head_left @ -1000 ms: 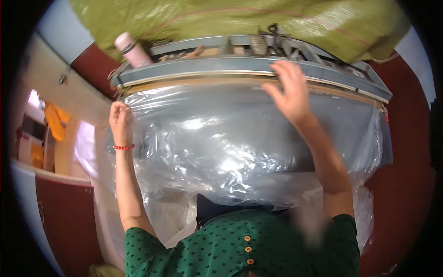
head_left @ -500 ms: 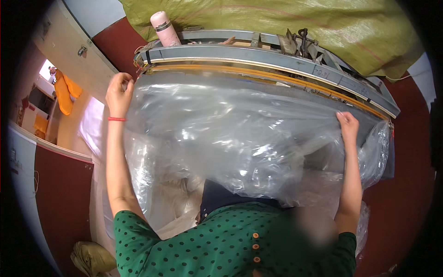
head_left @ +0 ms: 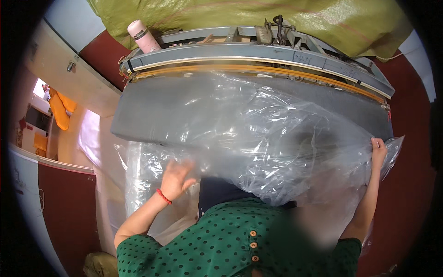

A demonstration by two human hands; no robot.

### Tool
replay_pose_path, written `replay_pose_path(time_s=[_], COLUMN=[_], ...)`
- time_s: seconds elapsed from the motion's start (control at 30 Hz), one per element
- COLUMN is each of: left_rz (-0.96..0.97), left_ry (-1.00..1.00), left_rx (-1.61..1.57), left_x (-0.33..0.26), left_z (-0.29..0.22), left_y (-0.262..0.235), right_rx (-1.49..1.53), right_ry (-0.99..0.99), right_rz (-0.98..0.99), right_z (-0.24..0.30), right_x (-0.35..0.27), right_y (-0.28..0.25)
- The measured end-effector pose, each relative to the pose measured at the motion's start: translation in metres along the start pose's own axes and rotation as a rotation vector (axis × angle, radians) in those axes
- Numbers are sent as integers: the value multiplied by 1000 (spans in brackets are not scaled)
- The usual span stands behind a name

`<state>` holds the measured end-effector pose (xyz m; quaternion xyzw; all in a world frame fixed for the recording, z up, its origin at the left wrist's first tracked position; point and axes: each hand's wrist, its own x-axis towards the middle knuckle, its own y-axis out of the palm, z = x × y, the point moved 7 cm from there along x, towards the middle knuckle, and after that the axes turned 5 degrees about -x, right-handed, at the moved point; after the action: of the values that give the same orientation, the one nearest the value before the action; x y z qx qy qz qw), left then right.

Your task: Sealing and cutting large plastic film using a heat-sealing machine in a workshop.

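A clear plastic sheet (head_left: 281, 134) lies crumpled over the middle and right of a grey work surface (head_left: 152, 113) and hangs down toward my body. At the right, my right hand (head_left: 378, 154) pinches the sheet's edge, and a loose corner of it sticks out beyond the fingers. My left hand (head_left: 176, 179), with a red bead bracelet at the wrist, is raised near the front edge of the surface. Its fingers are blurred but look spread, with the thumb apart and nothing seen in them. Below that hand hangs more clear plastic (head_left: 138, 177).
Along the back of the surface runs a grey metal frame (head_left: 194, 56) with an orange strip (head_left: 258, 69) and a dark clamp (head_left: 278, 30). A pink bottle (head_left: 144, 38) leans there. Green-yellow sheeting (head_left: 230, 14) is behind, a door (head_left: 74, 69) at left, a bundle (head_left: 100, 264) below.
My left hand has come off the far left corner, down and toward my body. My right hand has moved right and nearer with the sheet. The surface's left part now shows bare.
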<state>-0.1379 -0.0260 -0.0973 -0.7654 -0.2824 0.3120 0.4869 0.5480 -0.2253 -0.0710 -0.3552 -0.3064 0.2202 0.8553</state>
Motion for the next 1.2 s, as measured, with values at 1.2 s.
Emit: replay_pose_path(time_s=[1.2], left_rz=[-633], left_ry=[-37], left_rx=[-881], left_x=[220], left_z=[39], left_y=[-105], right_rx=[-40], right_ry=[-8], right_rz=[-155], right_z=[10], right_x=[0], right_y=[0])
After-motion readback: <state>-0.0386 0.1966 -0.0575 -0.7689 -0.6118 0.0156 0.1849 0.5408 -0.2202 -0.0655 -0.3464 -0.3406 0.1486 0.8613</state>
